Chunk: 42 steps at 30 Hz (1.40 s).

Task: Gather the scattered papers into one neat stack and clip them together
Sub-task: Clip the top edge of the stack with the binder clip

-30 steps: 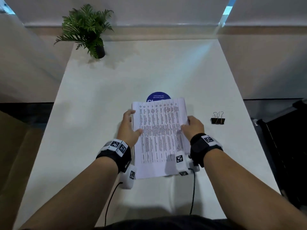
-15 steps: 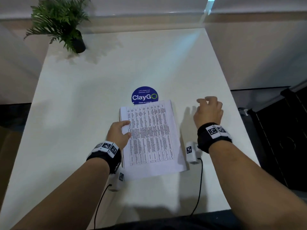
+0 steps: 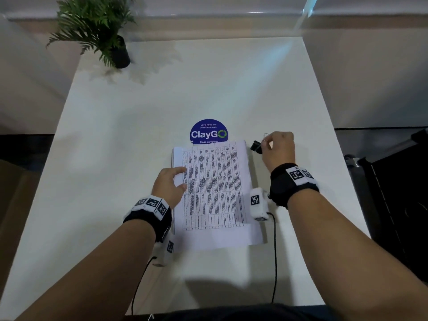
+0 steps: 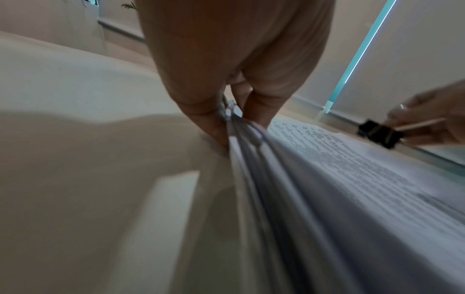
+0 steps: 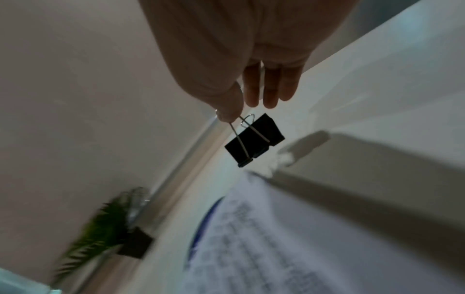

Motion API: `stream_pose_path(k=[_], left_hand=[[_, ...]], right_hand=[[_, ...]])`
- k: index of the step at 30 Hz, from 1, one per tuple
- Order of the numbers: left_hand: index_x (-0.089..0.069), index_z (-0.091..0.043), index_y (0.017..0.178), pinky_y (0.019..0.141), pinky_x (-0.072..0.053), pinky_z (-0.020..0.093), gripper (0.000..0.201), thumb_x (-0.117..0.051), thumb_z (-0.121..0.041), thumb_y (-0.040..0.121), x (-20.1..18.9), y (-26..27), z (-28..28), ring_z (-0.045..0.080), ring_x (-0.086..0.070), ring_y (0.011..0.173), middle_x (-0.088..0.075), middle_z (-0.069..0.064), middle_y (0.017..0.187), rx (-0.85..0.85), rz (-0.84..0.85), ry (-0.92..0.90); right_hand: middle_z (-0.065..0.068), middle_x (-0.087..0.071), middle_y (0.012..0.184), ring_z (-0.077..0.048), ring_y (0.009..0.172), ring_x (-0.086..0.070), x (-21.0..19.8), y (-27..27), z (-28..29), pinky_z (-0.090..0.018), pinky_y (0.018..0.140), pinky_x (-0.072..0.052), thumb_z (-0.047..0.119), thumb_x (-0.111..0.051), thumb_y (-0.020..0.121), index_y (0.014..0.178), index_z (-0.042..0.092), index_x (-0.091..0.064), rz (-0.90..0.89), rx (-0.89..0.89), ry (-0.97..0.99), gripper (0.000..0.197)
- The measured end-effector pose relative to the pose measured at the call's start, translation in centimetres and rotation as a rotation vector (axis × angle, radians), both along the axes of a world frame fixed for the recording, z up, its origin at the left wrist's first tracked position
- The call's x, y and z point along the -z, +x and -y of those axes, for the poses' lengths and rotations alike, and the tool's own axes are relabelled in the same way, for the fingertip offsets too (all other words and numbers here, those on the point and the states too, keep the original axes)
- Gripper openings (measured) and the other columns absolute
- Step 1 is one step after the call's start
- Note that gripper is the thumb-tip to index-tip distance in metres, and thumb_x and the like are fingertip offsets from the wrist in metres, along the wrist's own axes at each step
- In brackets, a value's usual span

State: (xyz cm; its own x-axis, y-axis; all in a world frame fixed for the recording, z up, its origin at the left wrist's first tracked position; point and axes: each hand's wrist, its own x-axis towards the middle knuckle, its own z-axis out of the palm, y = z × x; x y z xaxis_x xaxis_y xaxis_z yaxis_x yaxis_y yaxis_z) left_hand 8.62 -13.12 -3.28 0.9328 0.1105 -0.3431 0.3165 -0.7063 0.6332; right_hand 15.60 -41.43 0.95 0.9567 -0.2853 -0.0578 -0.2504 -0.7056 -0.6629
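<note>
Near the table's (image 3: 104,158) front edge, toward the middle, lies the printed paper stack (image 3: 213,193). The left hand (image 3: 170,186) grips its left edge, thumb on top and fingers (image 4: 201,111) curled beneath. Just past the stack's far right corner, the right hand (image 3: 279,149) pinches the wire handle of a black binder clip (image 3: 256,146), lifted off the table. Beyond sits a blue ClayGo sticker (image 3: 209,132), and a potted fern (image 3: 99,26) at the far left corner.

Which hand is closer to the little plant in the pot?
Left. The left hand grips the left edge of the paper stack, on the same side as the potted plant. The right hand pinches the binder clip right of the stack, farther away.
</note>
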Motion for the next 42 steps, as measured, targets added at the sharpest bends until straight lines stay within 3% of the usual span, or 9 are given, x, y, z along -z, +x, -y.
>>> stream_pose_path(k=[2,7,16,20,24,29,33,36,42], left_hand=[[-0.058,-0.023,0.129,0.103,-0.031,0.023,0.046,-0.068,-0.012,0.086,-0.1,0.0,0.0,0.022,-0.050,0.125,-0.049,0.006,0.135,0.003,0.000,-0.005],[-0.058,-0.025,0.129,0.107,-0.033,0.027,0.045,-0.068,-0.016,0.087,0.0,0.0,-0.3,0.021,-0.049,0.126,-0.048,0.005,0.136,0.024,-0.002,-0.008],[-0.055,-0.030,0.129,0.101,-0.035,0.025,0.047,-0.068,-0.023,0.084,0.0,0.6,-1.0,0.019,-0.052,0.122,-0.050,0.002,0.135,0.036,-0.042,-0.026],[-0.064,-0.033,0.118,0.093,-0.038,0.022,0.035,-0.060,-0.022,0.085,-0.3,2.1,-1.5,0.015,-0.057,0.107,-0.057,-0.002,0.130,-0.042,-0.057,-0.078],[-0.064,-0.029,0.121,0.099,-0.044,0.026,0.043,-0.061,-0.008,0.083,-0.7,3.9,-2.3,0.014,-0.060,0.108,-0.056,-0.003,0.131,-0.062,-0.040,-0.156],[-0.061,-0.028,0.125,0.098,-0.049,0.033,0.053,-0.066,-0.001,0.080,-0.8,4.6,-2.3,0.020,-0.061,0.101,-0.050,-0.003,0.136,-0.019,0.005,-0.184],[-0.064,-0.018,0.122,0.076,-0.044,0.004,0.051,-0.063,0.011,0.080,-1.1,3.9,-1.9,-0.005,-0.056,0.075,-0.049,-0.004,0.132,-0.099,0.094,-0.332],[-0.065,-0.012,0.121,0.065,-0.042,0.000,0.050,-0.060,0.017,0.080,-1.4,3.4,-1.8,-0.020,-0.053,0.065,-0.048,-0.004,0.127,-0.118,0.138,-0.405],[-0.066,-0.024,0.115,0.070,-0.044,0.004,0.051,-0.062,0.013,0.079,-1.3,3.0,-2.1,0.001,-0.049,0.069,-0.049,-0.013,0.123,-0.125,0.161,-0.439]], right_hand=[[-0.012,-0.053,0.113,-0.015,0.092,-0.048,-1.0,0.6,-2.7,-0.015,0.077,-0.031,0.013,-0.052,0.092,0.094,0.007,-0.060,0.029,-0.043,0.158,0.011],[-0.008,-0.058,0.082,-0.022,0.073,-0.055,-0.5,0.8,-8.9,-0.040,0.069,-0.050,0.033,-0.057,0.088,0.070,0.022,-0.047,-0.213,-0.100,0.648,0.023],[-0.005,-0.050,0.069,-0.021,0.064,-0.052,2.6,0.5,-12.0,-0.035,0.059,-0.048,0.016,-0.063,0.088,0.067,0.017,-0.048,-0.355,-0.128,0.858,0.026],[-0.005,-0.056,0.079,-0.018,0.068,-0.058,2.8,1.0,-12.3,-0.034,0.067,-0.052,0.013,-0.065,0.087,0.095,0.016,-0.062,-0.365,-0.122,0.890,0.009],[-0.009,-0.057,0.100,-0.023,0.087,-0.063,2.6,1.5,-12.3,-0.037,0.080,-0.055,0.009,-0.068,0.084,0.125,0.005,-0.054,-0.431,-0.053,0.955,0.043],[0.002,-0.058,0.086,-0.016,0.085,-0.059,1.5,3.2,-13.2,-0.035,0.090,-0.052,0.013,-0.068,0.084,0.121,0.000,-0.058,-0.295,-0.199,0.684,0.040],[0.003,-0.060,0.086,-0.012,0.080,-0.057,0.4,5.5,-14.1,-0.026,0.084,-0.049,0.017,-0.065,0.085,0.109,0.010,-0.067,-0.115,-0.344,0.377,0.025],[0.007,-0.056,0.082,-0.011,0.078,-0.057,0.0,6.8,-14.3,-0.021,0.081,-0.048,0.015,-0.065,0.083,0.102,0.013,-0.070,-0.040,-0.359,0.273,0.019],[0.008,-0.052,0.081,-0.013,0.080,-0.057,-0.3,7.7,-14.4,-0.016,0.076,-0.046,0.008,-0.064,0.083,0.096,0.013,-0.072,-0.034,-0.448,0.239,0.016]])
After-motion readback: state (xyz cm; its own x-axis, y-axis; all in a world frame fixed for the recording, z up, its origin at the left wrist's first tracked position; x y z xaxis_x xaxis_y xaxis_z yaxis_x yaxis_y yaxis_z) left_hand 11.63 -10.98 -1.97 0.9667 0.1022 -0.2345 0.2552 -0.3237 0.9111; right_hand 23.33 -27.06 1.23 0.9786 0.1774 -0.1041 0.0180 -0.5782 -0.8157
